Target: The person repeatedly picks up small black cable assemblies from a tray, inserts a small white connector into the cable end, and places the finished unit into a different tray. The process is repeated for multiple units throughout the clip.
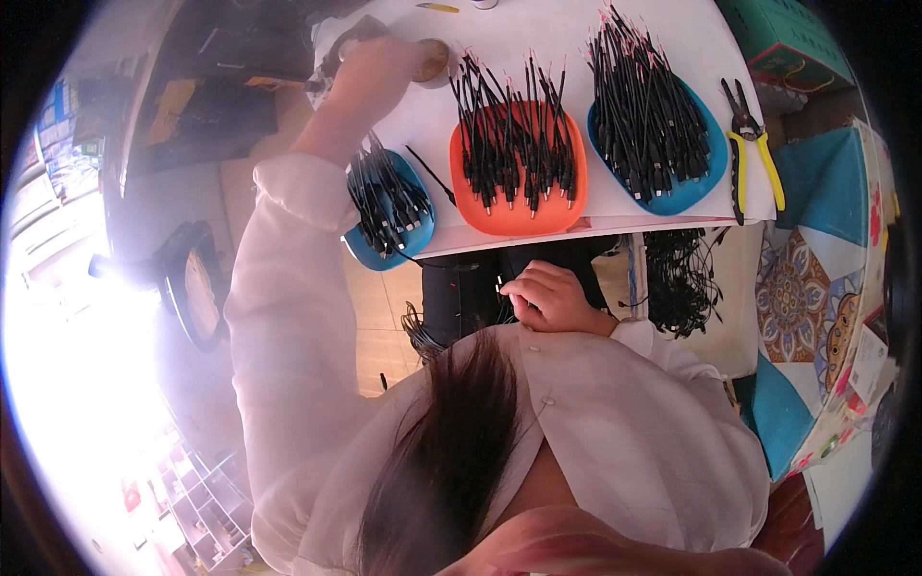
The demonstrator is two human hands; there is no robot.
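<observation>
My left hand (pixel 375 82) reaches to the far left of the white table, over a greyish object it mostly covers. Its fingertips are hidden, so its grip does not show. Just right of it is a round brownish object (pixel 434 60). My right hand (pixel 552 298) is in front of the table edge, above my lap, with fingers curled closed; a small pale tip shows at them, too small to name. Black cables with metal plugs fill a small blue tray (pixel 420 230), an orange tray (pixel 509 219) and a larger blue tray (pixel 687 199). A single black cable (pixel 430 175) lies between the left two trays.
Wire strippers with yellow handles (pixel 759 158) lie at the table's right edge. A tangled bundle of black cables (pixel 680 278) hangs below the edge. A green box (pixel 788 43) stands at the far right, with a patterned cloth (pixel 802 298) nearer. A round dark-framed object (pixel 197 288) is at left.
</observation>
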